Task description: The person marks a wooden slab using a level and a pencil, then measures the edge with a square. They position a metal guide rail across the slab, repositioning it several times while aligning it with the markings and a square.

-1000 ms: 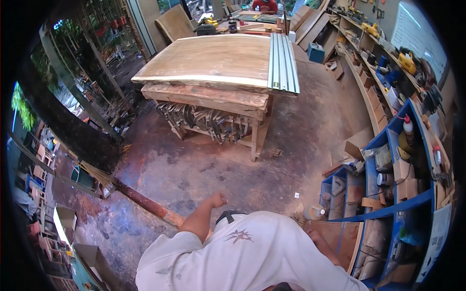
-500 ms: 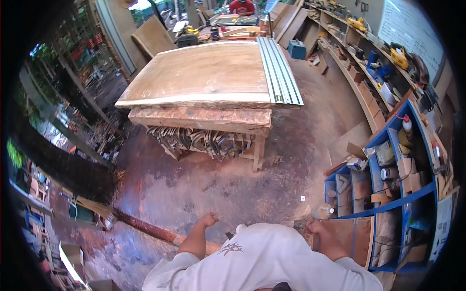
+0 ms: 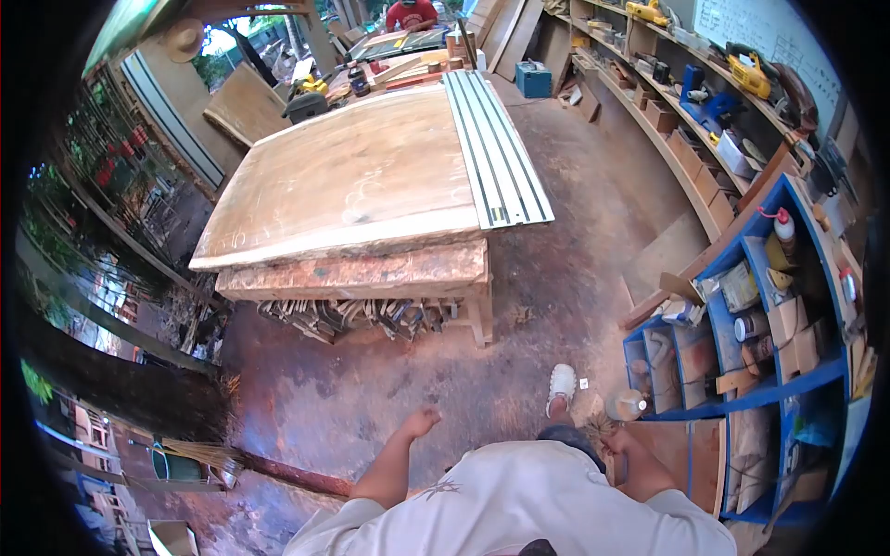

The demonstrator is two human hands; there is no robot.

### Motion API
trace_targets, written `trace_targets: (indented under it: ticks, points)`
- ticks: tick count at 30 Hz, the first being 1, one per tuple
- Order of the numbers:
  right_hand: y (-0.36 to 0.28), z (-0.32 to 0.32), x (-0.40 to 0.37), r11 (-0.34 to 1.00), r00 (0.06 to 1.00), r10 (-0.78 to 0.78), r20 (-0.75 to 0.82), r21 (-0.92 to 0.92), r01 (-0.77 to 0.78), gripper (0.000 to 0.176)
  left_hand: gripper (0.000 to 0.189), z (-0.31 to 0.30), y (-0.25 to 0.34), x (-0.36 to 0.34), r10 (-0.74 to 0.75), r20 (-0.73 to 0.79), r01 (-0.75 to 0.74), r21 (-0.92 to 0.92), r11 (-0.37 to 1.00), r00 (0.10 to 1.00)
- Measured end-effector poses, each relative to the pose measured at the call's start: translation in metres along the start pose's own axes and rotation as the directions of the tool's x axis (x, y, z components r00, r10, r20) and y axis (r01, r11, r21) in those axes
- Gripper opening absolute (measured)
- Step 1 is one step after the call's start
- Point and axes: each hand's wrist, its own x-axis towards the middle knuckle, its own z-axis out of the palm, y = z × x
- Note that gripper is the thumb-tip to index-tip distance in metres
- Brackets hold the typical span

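My left hand (image 3: 424, 422) hangs over the floor in front of me, its fingers curled in and nothing visible in them. Low on the right, my right hand (image 3: 616, 438) is closed, beside a rough brownish thing (image 3: 598, 427) at its fingers; I cannot tell what it is. Close past that hand, a pale jar (image 3: 627, 405) stands by the blue shelf unit (image 3: 760, 400). One white shoe (image 3: 562, 382) of mine shows ahead on the floor. Farther forward, a wide wooden slab (image 3: 343, 181) lies on a workbench (image 3: 362, 271), with metal guide rails (image 3: 498, 153) along its right side.
Many clamps (image 3: 371, 315) hang under the bench. Wall shelves with yellow power tools (image 3: 749, 76) run along the right. A teal box (image 3: 533, 80) sits on the floor farther back. At the far table, a person in a red shirt (image 3: 411, 15) is bent over. A dark log (image 3: 120, 357) lies at left.
The bench and slab appear nearer and farther left in view. My white shoe has come into sight ahead. My left hand has shifted slightly right, still curled.
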Motion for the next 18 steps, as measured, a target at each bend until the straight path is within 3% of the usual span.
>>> trace_targets:
  ticks: [2,3,4,5,6,7,8,10,12,14,18]
  points:
    - [0.002,-0.025,0.033,0.993,0.998,0.055,-0.034,0.106,-0.052,0.024,0.039,-0.014,0.059,0.025,0.109,-0.162,-0.123,-0.077,0.989,0.981]
    - [0.066,-0.046,0.083,0.994,0.999,0.045,-0.03,0.104,-0.041,0.024,0.039,-0.025,0.093,0.035,0.108,-0.173,-0.122,-0.072,0.99,0.979]
    - [0.084,-0.053,0.131,0.87,0.882,-0.47,0.038,-0.149,0.47,0.023,0.036,-0.038,0.13,0.046,0.179,-0.223,-0.198,-0.063,0.978,0.958]
    - [0.069,-0.068,0.177,0.45,0.53,-0.817,0.225,-0.323,0.832,0.022,0.033,-0.047,0.164,0.057,0.244,-0.27,-0.267,-0.054,0.962,0.931]
    - [-0.011,-0.102,0.108,0.703,0.832,-0.527,0.175,-0.459,0.542,0.024,0.03,-0.051,0.193,0.07,0.282,-0.364,-0.344,-0.116,0.932,0.888]
    - [-0.045,-0.13,0.07,0.696,0.828,-0.528,0.187,-0.463,0.549,0.024,0.026,-0.056,0.222,0.083,0.309,-0.457,-0.422,-0.168,0.891,0.834]
    - [-0.135,-0.16,0.023,0.988,0.992,-0.128,0.003,-0.088,0.128,0.025,0.026,-0.063,0.257,0.086,0.298,-0.464,-0.414,-0.171,0.894,0.834]
    - [-0.147,-0.195,0.072,0.956,0.966,-0.25,0.066,0.173,0.236,0.026,0.026,-0.075,0.328,0.091,0.185,-0.478,-0.334,-0.248,0.909,0.859]
    - [-0.193,-0.24,0.086,0.897,0.899,-0.423,0.109,0.187,0.4,0.024,0.027,-0.08,0.365,0.112,0.204,-0.565,-0.375,-0.204,0.904,0.8]
    - [-0.248,-0.266,0.087,0.859,0.911,-0.406,0.068,0.37,0.354,0.023,0.031,-0.085,0.395,0.122,0.202,-0.657,-0.383,-0.142,0.913,0.726]
    - [-0.357,-0.299,0.078,0.814,0.854,-0.492,0.167,0.436,0.384,0.028,0.031,-0.097,0.413,0.148,0.246,-0.715,-0.433,-0.088,0.897,0.654]
